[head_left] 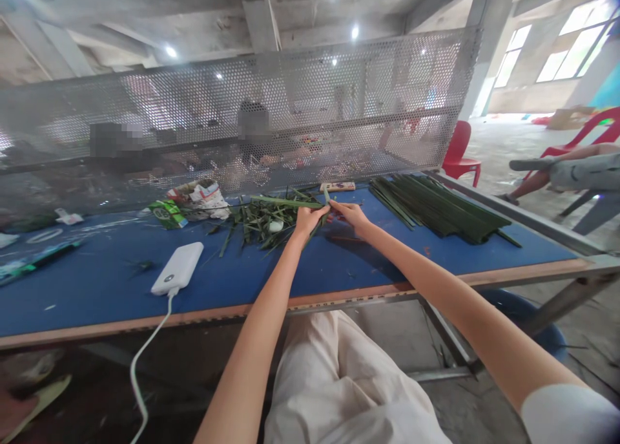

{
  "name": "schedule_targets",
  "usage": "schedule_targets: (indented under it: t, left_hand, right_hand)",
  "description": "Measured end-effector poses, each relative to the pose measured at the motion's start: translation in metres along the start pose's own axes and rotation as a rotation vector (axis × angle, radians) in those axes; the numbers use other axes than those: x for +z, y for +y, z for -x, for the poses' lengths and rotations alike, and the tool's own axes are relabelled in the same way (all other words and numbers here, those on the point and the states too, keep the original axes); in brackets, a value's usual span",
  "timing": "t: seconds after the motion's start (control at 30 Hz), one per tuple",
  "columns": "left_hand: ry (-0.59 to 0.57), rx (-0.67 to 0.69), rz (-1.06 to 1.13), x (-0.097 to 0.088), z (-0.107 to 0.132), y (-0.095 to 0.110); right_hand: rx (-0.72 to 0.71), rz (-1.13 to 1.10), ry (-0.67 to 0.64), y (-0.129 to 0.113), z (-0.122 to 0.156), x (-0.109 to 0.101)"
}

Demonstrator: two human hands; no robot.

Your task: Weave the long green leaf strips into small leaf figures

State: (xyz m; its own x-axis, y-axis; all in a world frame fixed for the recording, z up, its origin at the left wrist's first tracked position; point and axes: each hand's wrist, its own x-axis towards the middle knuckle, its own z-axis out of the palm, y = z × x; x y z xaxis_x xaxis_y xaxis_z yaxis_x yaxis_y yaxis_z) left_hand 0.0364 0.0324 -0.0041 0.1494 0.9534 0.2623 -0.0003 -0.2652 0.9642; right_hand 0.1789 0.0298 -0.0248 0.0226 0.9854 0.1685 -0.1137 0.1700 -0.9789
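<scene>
One long blue-topped work table (97,295) is backed by a perforated metal screen (242,108), and a seated figure (252,134) is blurred behind it. Under the table's right end, a round blue tub (526,318) is seen; its contents cannot be made out. On the tabletop, a crumpled printed bag (203,200) is slumped beside a green carton (168,213); nothing inside either can be told. A stack of long green leaf strips (438,208) is laid to the right of the hands, and a loose pile of leaf scraps (266,225) lies just left of them. One leaf strip (285,202) is held above the scraps, its end between the hands. The left hand (306,223) is closed around it; the right hand (351,214) is pinching near its tip, fingers pressed together. A white power bank (177,268) lies well left, its white cable (145,360) trailing over the table edge.
</scene>
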Motion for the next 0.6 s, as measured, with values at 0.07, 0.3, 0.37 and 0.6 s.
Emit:
schedule_targets:
  t: [0.07,0.3,0.37,0.6]
  left_hand:
    - [0.041,-0.024,-0.031,-0.001,-0.001,0.000]
    - [0.191,0.224,-0.550,-0.004,0.010,0.006]
    - [0.181,0.311,-0.916,-0.003,0.015,0.011]
    - [-0.119,0.394,-1.458,0.009,0.023,0.018]
  right_hand:
    - [-0.037,0.026,-0.021,0.000,0.001,0.002]
    - [-0.124,0.127,-0.044,0.000,0.001,0.004]
    - [-0.124,0.156,-0.058,-0.002,0.002,0.003]
    - [-0.033,0.143,-0.066,-0.010,0.008,-0.001]
